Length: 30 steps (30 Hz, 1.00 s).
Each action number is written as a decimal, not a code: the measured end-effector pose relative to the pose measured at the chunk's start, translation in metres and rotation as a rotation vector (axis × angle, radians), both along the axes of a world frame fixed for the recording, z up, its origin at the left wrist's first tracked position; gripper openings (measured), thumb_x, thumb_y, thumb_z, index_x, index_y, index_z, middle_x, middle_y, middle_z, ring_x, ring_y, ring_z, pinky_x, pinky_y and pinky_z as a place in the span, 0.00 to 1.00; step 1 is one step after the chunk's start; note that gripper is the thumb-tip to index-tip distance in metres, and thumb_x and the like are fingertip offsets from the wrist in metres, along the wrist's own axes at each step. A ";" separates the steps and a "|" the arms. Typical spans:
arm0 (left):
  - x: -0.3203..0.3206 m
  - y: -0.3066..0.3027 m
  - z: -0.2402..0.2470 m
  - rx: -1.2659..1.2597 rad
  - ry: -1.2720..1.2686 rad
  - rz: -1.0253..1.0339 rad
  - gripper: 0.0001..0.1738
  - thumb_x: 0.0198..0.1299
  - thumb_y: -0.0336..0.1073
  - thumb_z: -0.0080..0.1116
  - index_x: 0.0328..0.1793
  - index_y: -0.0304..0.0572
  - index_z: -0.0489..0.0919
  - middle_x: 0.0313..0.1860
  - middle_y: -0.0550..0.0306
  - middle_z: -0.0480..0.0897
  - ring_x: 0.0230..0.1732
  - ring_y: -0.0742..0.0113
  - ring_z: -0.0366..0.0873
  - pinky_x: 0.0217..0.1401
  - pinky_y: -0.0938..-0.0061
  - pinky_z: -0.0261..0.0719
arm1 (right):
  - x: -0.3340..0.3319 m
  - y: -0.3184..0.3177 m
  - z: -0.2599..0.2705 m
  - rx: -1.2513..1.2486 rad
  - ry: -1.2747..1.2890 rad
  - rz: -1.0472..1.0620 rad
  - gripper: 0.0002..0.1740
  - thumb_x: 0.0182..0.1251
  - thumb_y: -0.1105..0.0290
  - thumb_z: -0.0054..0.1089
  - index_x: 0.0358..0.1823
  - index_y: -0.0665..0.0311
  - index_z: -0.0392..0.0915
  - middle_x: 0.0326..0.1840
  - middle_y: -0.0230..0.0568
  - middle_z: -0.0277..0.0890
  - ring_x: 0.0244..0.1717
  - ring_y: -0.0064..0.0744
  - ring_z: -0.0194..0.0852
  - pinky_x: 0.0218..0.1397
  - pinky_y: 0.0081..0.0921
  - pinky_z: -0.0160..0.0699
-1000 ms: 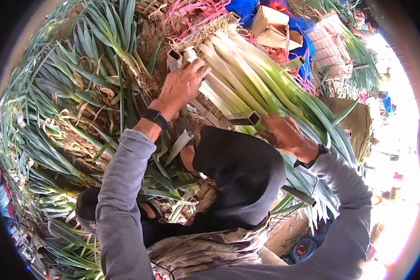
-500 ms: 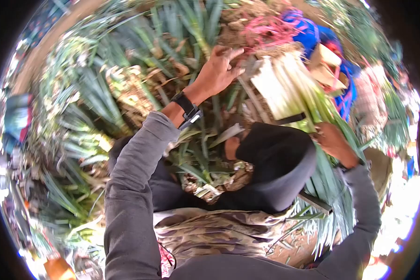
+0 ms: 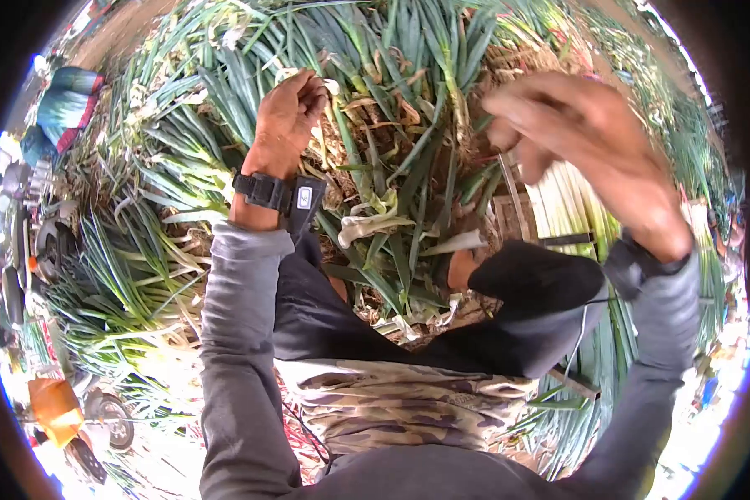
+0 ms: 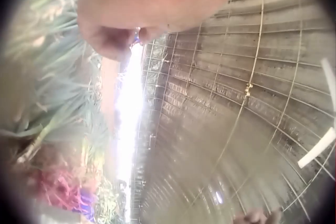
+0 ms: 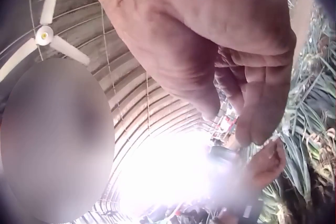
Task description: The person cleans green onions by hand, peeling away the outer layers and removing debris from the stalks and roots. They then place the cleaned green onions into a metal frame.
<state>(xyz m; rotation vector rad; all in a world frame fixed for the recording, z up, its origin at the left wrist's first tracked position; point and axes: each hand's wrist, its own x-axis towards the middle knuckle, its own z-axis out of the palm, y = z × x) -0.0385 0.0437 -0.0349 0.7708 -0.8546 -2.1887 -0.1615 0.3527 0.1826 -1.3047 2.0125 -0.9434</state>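
My left hand is raised over the leek pile, its fingers curled in toward the palm. Nothing shows between finger and thumb in the left wrist view; a pale stalk end lies just beyond the knuckles in the head view. My right hand, blurred in the head view, hangs above the trimmed leeks. Its fingers are loosely bent and the palm shows bare in the right wrist view. These leeks lie side by side in a metal frame, pale ends away from me, green leaves toward me.
My bent knees flank loose leaves on the ground. More leeks with white stems spread at the left. A wheel and an orange object stand at lower left. A ceiling fan hangs under the curved roof.
My right hand has let go of the leeks in the frame and risen over them. My left hand has moved left from the stalks' pale ends, its fingers now curled. The view has turned left.
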 end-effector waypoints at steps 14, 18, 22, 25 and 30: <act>0.107 0.022 0.067 -0.220 0.136 0.189 0.17 0.74 0.37 0.59 0.62 0.35 0.80 0.50 0.53 0.84 0.42 0.71 0.79 0.51 0.76 0.80 | -0.038 -0.242 -0.423 0.146 0.177 -0.055 0.32 0.68 0.47 0.67 0.58 0.71 0.79 0.53 0.63 0.82 0.57 0.59 0.81 0.60 0.49 0.77; 0.121 0.021 0.074 -0.332 0.066 0.209 0.26 0.77 0.35 0.53 0.74 0.27 0.64 0.48 0.57 0.73 0.39 0.74 0.67 0.41 0.78 0.72 | -0.020 -0.271 -0.466 0.295 0.400 -0.120 0.51 0.65 0.46 0.69 0.78 0.73 0.57 0.71 0.70 0.66 0.76 0.61 0.62 0.77 0.51 0.65; 0.125 0.019 0.078 -0.213 0.052 0.251 0.24 0.75 0.37 0.56 0.69 0.30 0.66 0.44 0.58 0.73 0.35 0.74 0.67 0.36 0.78 0.69 | -0.010 -0.271 -0.520 0.374 0.486 0.064 0.37 0.69 0.62 0.65 0.74 0.70 0.61 0.50 0.62 0.82 0.53 0.56 0.84 0.49 0.49 0.86; 0.132 0.022 0.079 -0.225 0.053 0.276 0.22 0.76 0.38 0.55 0.68 0.31 0.66 0.42 0.58 0.74 0.33 0.74 0.68 0.34 0.77 0.69 | 0.008 -0.228 -0.543 0.001 0.685 0.184 0.07 0.70 0.73 0.58 0.47 0.65 0.74 0.40 0.50 0.80 0.39 0.49 0.83 0.35 0.42 0.85; 0.135 0.024 0.079 -0.185 0.088 0.213 0.19 0.80 0.37 0.49 0.68 0.34 0.63 0.42 0.58 0.75 0.33 0.73 0.69 0.35 0.76 0.71 | 0.042 -0.132 -0.544 0.068 0.633 0.643 0.07 0.64 0.67 0.61 0.40 0.62 0.78 0.37 0.45 0.78 0.36 0.47 0.81 0.41 0.45 0.83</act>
